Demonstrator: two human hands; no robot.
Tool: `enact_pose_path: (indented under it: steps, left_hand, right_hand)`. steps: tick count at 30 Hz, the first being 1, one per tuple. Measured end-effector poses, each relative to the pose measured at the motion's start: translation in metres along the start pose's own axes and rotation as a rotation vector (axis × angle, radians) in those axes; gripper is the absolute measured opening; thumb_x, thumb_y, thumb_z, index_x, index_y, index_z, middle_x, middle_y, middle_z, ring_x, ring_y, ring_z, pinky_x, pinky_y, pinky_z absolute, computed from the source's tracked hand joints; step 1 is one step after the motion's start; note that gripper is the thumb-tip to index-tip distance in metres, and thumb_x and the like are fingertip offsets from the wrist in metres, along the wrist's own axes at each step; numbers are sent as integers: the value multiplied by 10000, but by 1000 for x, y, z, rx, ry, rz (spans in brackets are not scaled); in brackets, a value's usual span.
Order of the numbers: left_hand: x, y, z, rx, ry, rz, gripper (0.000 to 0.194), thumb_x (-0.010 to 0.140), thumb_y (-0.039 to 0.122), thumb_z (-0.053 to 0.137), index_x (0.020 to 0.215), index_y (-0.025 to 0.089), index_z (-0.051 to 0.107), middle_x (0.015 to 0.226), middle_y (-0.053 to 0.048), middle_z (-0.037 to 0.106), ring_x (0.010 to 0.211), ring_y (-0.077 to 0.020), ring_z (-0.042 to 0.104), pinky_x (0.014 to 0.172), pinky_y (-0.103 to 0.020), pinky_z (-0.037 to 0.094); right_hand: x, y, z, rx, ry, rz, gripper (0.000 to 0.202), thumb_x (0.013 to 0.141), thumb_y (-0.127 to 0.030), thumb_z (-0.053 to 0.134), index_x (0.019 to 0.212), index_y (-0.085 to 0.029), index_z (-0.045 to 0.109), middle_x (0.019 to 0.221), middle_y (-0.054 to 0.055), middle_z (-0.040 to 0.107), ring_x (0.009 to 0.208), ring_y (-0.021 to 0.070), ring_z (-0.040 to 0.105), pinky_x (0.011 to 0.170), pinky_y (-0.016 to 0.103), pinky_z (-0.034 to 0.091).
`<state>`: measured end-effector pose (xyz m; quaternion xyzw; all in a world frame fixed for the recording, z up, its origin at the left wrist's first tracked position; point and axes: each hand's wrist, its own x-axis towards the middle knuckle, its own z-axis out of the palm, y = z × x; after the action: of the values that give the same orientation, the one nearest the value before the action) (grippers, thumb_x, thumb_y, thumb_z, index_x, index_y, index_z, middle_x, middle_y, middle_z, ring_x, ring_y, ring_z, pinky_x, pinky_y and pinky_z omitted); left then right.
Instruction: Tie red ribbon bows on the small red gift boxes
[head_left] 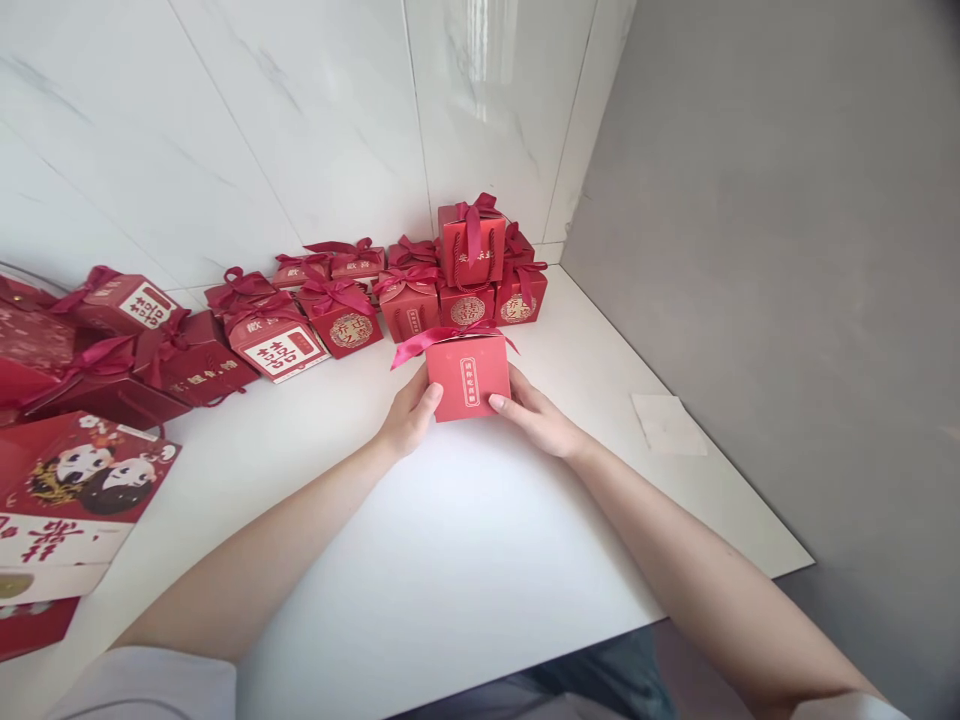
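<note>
A red gift box (452,385) with a pink-red ribbon on top is held between my two hands, its front panel with white characters facing me. My left hand (411,408) grips its left side, thumb on the front edge. On the other side my right hand (536,412) holds the lower right corner, thumb across the front; its other fingers are partly hidden behind the box. Just behind stand more ribboned red boxes, among them one with a round gold emblem (468,308) and a taller one (471,250) with rope handles stacked on top.
Several red boxes (279,345) line the tiled wall to the left. A larger box (82,480) with cartoon figures lies at the far left. A white paper square (669,425) rests near the right edge of the white table (420,560), beside a grey wall.
</note>
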<state>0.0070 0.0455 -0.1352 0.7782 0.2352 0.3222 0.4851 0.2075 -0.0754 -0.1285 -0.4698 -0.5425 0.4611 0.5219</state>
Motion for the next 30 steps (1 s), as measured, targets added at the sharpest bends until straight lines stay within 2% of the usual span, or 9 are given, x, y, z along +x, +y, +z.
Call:
enact_pose_path:
  steps: [2,6,9,12,21,30]
  left_hand:
    - [0,0,2,-8,8,-31,651,948,652,348,1358,177,521,1340,-102,613,1325,-317,499,1096,-443,438]
    - [-1,-3,3,-12,51,-79,659,956,659,304,1303,167,574,1276,-96,659,1317,-304,514,1108,-443,433]
    - [-2,-6,2,-21,70,-111,692,945,688,283,1255,161,608,1227,-97,684,1290,-310,538,1088,-444,453]
    - [-2,-8,1,-33,62,-120,719,938,704,262,1220,154,630,1204,-100,694,1265,-312,559,1055,-447,482]
    - [-3,-9,0,-18,61,-129,702,950,681,278,1284,149,593,1289,-99,658,1250,-299,576,1069,-410,470]
    - [-1,-10,0,-34,31,-101,716,950,678,287,1397,164,505,1318,-106,637,1285,-306,548,1068,-434,461]
  right_hand:
    - [-1,-1,1,-29,-3,-3,740,958,-479,549,1570,-281,183,1523,80,418,1314,261,490,1156,458,351]
    - [-6,-8,-4,-118,-95,-15,752,968,-481,526,1580,-308,125,1543,59,402,1349,268,463,1174,464,319]
    - [-7,-11,-8,-210,-124,-27,743,963,-475,536,1574,-301,150,1540,78,405,1346,280,468,1147,484,349]
    - [-7,-10,-10,-309,-99,-53,743,949,-481,558,1561,-274,193,1499,113,451,1304,289,503,1112,504,380]
    - [-5,-4,-13,-417,-85,-90,802,921,-502,589,1557,-245,174,1447,143,501,1248,287,552,1078,511,422]
    - [-5,-2,-17,-457,-82,-89,819,901,-529,605,1550,-255,187,1452,140,497,1255,294,551,1067,512,437]
